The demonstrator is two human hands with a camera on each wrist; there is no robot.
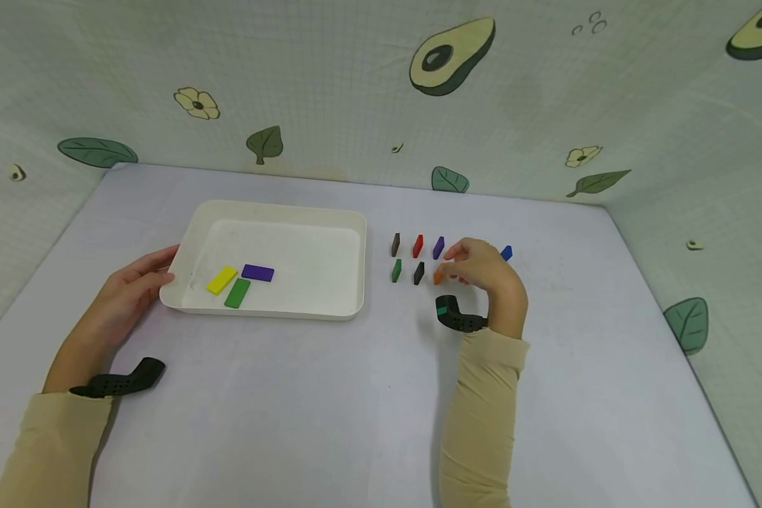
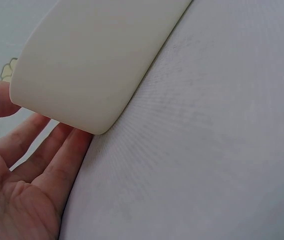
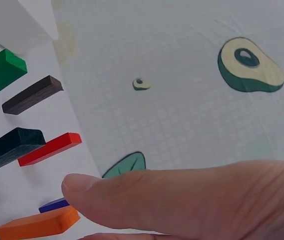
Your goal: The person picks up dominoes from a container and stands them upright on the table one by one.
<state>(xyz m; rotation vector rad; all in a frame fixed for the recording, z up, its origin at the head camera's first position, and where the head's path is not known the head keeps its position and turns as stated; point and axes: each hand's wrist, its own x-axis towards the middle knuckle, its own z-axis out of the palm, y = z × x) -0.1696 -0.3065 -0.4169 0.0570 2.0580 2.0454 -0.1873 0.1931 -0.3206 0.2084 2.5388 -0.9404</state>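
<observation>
My left hand [image 1: 124,289] lies along the left end of a shallow white tray [image 1: 305,314]. Its thumb touches the rim and its fairly straight fingers rest against the outer wall; in the left wrist view the fingertips disappear behind the tray [image 2: 92,75]. Inside lie flat yellow [image 1: 221,280], purple [image 1: 257,273] and green [image 1: 237,293] domino-like blocks. My right hand [image 1: 482,267] hovers at an orange block [image 3: 37,223] standing on edge, the thumb tip beside its end and a gap between thumb and forefinger. Contact with the orange block is unclear.
Other upright blocks stand in two rows right of the tray: brown [image 1: 396,245], red [image 1: 418,245], purple [image 1: 439,247], green [image 1: 396,270] and black [image 1: 419,273]. A blue block [image 1: 506,252] shows just past my right hand. Patterned cloth [image 1: 330,92] rises behind the table.
</observation>
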